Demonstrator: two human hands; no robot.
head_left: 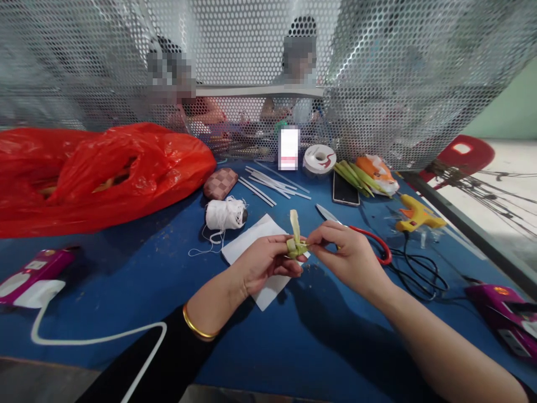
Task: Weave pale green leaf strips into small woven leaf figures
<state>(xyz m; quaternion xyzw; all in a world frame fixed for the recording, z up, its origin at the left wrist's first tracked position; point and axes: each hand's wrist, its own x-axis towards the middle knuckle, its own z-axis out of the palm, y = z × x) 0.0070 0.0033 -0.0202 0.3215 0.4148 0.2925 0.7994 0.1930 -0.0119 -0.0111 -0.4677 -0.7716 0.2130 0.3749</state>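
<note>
My left hand [263, 263] and my right hand [344, 252] meet over the blue table [126, 291], both pinching a small folded piece of pale green leaf strip [296, 242]. One end of the strip sticks up above my fingers. Under my hands lies a white sheet of paper [247, 238]. Red-handled scissors [369, 238] lie just behind my right hand. A gold bangle [197, 327] circles my left wrist.
A red plastic bag [96, 173] fills the left. A ball of white thread [225, 214], white sticks [268, 184], a tape roll [319, 159], a phone [344, 189], green leaves [354, 178] and a yellow glue gun [417, 215] lie behind. Purple devices sit at both edges. People sit beyond a perforated screen.
</note>
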